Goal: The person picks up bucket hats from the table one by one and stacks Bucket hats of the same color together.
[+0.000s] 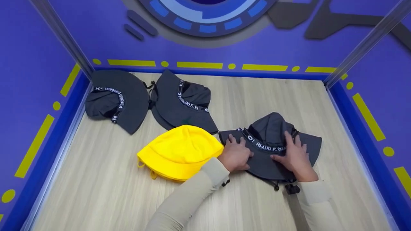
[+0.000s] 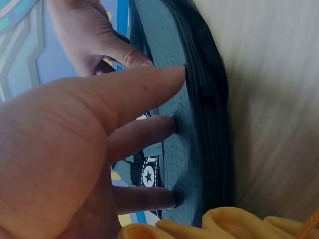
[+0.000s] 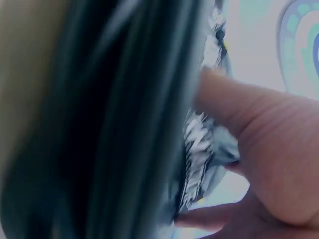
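- The dark hat [image 1: 263, 165] in hand lies on the right half of the desk [image 1: 96, 179], flattened, its long axis running left to right along the brim.
- Its crown [image 1: 268, 130] points to the far side; the brim's curved edge faces near, toward the person.
- Both hands touch it, so neither has a gap to cross: the left hand [image 1: 236, 155] lies on the left part of the brim, the right hand [image 1: 298, 158] on the right part and against the crown.
- The left fingers are spread wide and fairly straight, laid on the brim; nothing looks pinched.
- The right fingers are also wide, pointing far, the thumb turned left across the brim; the right wrist view is too blurred to tell how firmly they press.
- Between the hands, the lettered band [image 1: 265, 147] curves where brim meets crown.
- The yellow hat [image 1: 179, 154] sits just left of the left hand, with the left sleeve [image 1: 192, 195] crossing its near right edge.
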Available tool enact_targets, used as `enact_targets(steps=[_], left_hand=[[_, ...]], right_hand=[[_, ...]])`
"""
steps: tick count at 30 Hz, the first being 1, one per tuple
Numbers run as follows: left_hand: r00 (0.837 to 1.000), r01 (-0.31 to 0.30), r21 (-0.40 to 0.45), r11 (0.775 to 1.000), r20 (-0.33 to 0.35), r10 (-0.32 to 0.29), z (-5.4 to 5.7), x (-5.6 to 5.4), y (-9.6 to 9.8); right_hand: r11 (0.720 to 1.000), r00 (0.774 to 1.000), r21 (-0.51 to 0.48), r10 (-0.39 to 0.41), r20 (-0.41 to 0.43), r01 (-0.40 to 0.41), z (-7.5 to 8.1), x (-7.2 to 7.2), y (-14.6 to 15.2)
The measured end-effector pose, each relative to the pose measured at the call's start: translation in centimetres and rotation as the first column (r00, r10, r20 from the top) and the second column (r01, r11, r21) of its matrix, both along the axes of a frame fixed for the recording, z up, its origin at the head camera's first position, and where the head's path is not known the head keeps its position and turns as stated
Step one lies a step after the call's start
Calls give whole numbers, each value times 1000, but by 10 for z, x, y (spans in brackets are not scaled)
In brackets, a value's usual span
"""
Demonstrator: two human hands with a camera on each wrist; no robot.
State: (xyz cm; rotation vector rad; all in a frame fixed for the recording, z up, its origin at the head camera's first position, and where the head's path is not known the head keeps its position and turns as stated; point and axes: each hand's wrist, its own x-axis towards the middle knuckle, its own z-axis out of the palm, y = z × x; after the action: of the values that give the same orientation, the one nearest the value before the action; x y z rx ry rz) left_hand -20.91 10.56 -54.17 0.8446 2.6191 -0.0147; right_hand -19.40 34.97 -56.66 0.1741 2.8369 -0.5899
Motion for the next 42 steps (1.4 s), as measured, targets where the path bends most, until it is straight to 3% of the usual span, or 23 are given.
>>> enact_targets(steps=[5, 10, 14, 18, 21, 23, 26, 29, 32, 35, 37, 39, 42], left_hand=[[1000, -5, 9, 1000, -12, 5, 2, -3, 3], [1000, 2, 14, 1000, 13, -2, 3, -4, 2], [999, -15, 128, 992, 50, 9, 13, -11, -7], [997, -72, 308, 949, 41, 63, 30, -27, -30], [977, -212, 406, 889, 64, 204, 45, -46, -63], [937, -341, 406, 848, 74, 341, 54, -60, -92], [841, -528, 356, 771, 96, 532, 59, -82, -140], [758, -647, 275, 712, 124, 641, 56, -100, -185], [669, -743, 201, 638, 214, 712, 46, -114, -216], [533, -845, 119, 522, 268, 802, 36, -122, -232], [456, -888, 80, 454, 293, 840, 31, -125, -239], [406, -911, 65, 406, 307, 861, 28, -127, -243], [384, -921, 69, 383, 327, 864, 28, -127, -246]], right_hand=[[999, 997, 44, 19, 78, -22, -1, -1, -11], [999, 987, 50, -17, 162, 9, 2, -8, -14], [999, 978, 48, -33, 204, 24, 4, -10, -13], [998, 975, 51, -47, 217, 36, 5, -9, -11], [998, 974, 46, -52, 222, 42, 4, -8, -11], [998, 973, 38, -52, 224, 45, 3, -8, -12], [998, 973, 37, -52, 226, 45, 1, -8, -15], [998, 973, 41, -52, 225, 44, -1, -8, -18], [998, 972, 42, -55, 228, 46, -2, -9, -21], [998, 971, 34, -56, 233, 49, -3, -9, -23], [998, 970, 28, -56, 235, 51, -3, -9, -24], [998, 972, 25, -56, 230, 52, -3, -9, -24], [999, 973, 18, -54, 226, 51, -2, -9, -24]])
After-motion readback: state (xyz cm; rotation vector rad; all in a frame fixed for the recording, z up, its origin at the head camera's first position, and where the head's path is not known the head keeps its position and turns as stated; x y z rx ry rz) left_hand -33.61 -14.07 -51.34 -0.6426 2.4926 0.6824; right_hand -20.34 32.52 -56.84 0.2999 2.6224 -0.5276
